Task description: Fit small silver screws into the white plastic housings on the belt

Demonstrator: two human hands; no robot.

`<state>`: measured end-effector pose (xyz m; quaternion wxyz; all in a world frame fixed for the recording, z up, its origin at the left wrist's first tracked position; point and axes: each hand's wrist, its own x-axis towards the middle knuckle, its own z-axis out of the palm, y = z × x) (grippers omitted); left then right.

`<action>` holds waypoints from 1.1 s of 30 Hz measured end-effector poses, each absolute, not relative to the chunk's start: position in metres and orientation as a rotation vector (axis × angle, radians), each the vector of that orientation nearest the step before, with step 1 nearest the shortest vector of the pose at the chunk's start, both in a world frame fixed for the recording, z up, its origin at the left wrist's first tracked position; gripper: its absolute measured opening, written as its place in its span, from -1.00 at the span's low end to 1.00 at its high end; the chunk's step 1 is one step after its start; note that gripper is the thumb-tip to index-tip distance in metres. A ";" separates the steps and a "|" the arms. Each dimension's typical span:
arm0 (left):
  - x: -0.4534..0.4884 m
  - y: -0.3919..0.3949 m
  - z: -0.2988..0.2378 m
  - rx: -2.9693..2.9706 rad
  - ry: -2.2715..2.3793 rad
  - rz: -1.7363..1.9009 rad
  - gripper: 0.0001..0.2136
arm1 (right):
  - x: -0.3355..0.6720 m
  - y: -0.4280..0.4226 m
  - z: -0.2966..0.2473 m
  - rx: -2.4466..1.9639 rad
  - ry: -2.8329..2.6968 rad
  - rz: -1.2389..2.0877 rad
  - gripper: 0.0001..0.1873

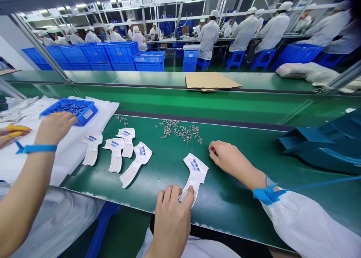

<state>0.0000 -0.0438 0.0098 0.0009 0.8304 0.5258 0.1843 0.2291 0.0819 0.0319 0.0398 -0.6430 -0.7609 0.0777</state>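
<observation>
White shell (196,174), blue markings; green belt (239,198); blue tray (91,111); silver screws (180,130); blue wristband (266,194); white sleeve (304,224).

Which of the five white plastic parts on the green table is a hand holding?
The rightmost white part, alone apart from the other four; the left hand grips its narrow end.

1. Hidden under the left hand (172,213): the lower end of the white part (195,171) and most of a small pale piece pinched against it.
2. Tucked under on the right hand (228,158): the fingertips, so cannot tell whether anything sits between them.
3. Too small to tell apart: the metal bits (182,130) and the contents of the blue tray (91,111).
4. Cut off by the right edge: the teal housing (324,145).
</observation>
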 end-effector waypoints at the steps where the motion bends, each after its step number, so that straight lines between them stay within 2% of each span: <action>1: 0.004 -0.044 0.010 2.583 1.681 0.585 -0.69 | 0.228 0.080 0.035 -1.975 -2.315 0.258 -0.85; 3: 0.013 -0.046 0.011 2.526 1.743 0.601 -0.75 | 0.227 0.073 0.042 -1.965 -2.241 0.400 -0.88; 7: 0.028 -0.048 0.016 2.431 1.687 0.684 -0.76 | 0.225 0.043 0.055 -1.812 -1.994 0.954 -0.90; 10: 0.028 -0.042 0.020 2.377 1.568 0.738 -0.69 | 0.221 0.017 0.056 -1.716 -1.858 1.245 -0.86; 12: 0.025 -0.035 0.019 2.410 1.514 0.764 -0.57 | 0.217 0.004 0.051 -1.703 -1.789 1.335 -0.85; 16: 0.022 -0.023 0.010 2.495 1.454 0.733 -0.40 | 0.207 -0.009 0.035 -1.680 -1.660 1.403 -0.88; 33: 0.025 -0.024 0.000 2.419 1.514 0.749 -0.45 | 0.194 -0.011 0.028 -1.823 -1.757 1.189 -0.89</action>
